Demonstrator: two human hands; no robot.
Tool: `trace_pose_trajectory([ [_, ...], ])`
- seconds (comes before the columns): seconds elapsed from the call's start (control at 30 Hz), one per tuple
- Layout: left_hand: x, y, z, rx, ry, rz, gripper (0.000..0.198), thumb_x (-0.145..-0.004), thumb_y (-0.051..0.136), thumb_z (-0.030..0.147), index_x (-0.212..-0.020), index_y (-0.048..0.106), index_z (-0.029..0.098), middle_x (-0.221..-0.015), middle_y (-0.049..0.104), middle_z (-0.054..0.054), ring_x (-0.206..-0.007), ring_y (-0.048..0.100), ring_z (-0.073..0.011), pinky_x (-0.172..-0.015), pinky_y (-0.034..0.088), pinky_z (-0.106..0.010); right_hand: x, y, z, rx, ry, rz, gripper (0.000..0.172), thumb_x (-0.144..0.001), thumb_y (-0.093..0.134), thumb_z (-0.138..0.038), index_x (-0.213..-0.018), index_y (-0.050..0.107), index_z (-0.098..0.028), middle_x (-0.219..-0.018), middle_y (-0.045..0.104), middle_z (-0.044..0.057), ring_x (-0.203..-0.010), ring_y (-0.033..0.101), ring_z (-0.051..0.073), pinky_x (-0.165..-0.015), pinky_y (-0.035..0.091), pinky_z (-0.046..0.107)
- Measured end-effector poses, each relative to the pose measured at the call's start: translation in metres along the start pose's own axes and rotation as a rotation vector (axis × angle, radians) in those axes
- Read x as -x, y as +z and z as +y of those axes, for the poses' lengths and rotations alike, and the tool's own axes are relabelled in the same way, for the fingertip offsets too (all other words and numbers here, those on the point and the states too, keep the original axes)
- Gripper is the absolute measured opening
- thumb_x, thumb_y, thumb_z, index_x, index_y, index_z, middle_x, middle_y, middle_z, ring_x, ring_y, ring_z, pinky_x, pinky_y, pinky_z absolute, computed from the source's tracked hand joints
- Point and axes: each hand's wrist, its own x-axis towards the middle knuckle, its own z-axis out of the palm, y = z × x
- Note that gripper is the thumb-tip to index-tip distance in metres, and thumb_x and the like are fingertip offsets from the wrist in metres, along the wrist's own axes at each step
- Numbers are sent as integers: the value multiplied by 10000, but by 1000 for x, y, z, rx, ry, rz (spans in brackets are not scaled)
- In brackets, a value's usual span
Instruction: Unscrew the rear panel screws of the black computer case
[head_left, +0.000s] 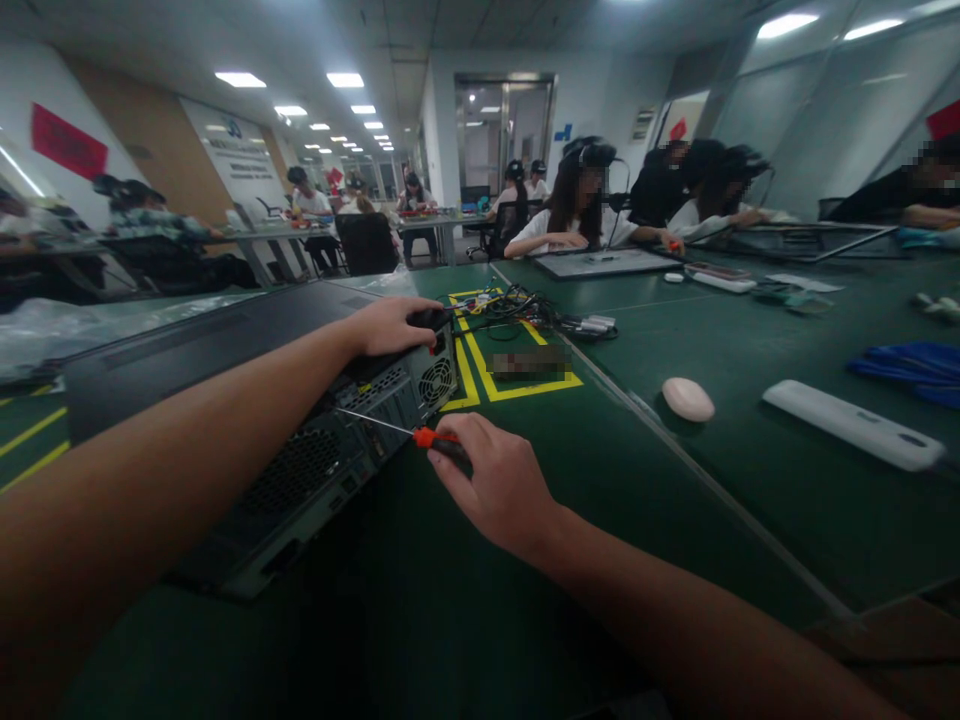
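A black computer case (217, 335) lies on its side on the green table, its grey rear panel (375, 425) with fan grille and vents turned toward me. In my right hand (502, 480) is a screwdriver (450, 448) with a red and black handle. The thin metal shaft points left, and its tip reaches the rear panel near the slot covers. My left hand (390, 325) rests at the far upper corner of the case. Its fingers and thumb close around a dark thing with a bit of red below, too unclear to name.
Behind the case lies a bundle of cables (532, 310) by yellow tape marks (484, 385). To the right are a pale oval mouse (688, 399), a white power strip (851, 425) and blue cloth (911, 372). Across the table a person works at a flat panel (600, 263).
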Motion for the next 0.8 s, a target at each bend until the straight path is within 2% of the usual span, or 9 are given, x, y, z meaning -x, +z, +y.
trace_pose_trajectory([
  [0.2,-1,1,-2,-13,3,11,775,-804,572,545,-1523,565,256,-1429,684,-83,-1286,634,-320,-1136,450,-434,0,0,-1,-1,-3,9,167,-1028,559,-286,-1164,623,-213,-1075,729,70,-928,696,223,-764,490,340],
  [0.4,-1,1,-2,-27,-4,2,814,-803,547,548,-1539,545,199,-1456,659,-110,-1305,621,-319,-1155,435,-422,0,1,0,-5,-21,22,161,-1035,558,-305,-1155,615,-215,-1058,728,67,-929,691,219,-771,485,332],
  [0.63,-1,1,-2,-27,-9,10,806,-800,558,555,-1532,555,220,-1446,670,-102,-1295,627,-329,-1140,450,-433,0,-1,-2,-10,-22,43,148,-1033,564,-310,-1126,620,-209,-1038,723,62,-908,686,211,-767,484,329],
  [0.8,-1,1,-2,-20,-5,9,835,-790,556,551,-1537,552,178,-1440,666,-127,-1281,636,-329,-1137,449,-418,1,0,-1,-31,-17,47,176,-1035,562,-324,-1142,631,-202,-1047,727,69,-915,682,203,-786,489,329],
])
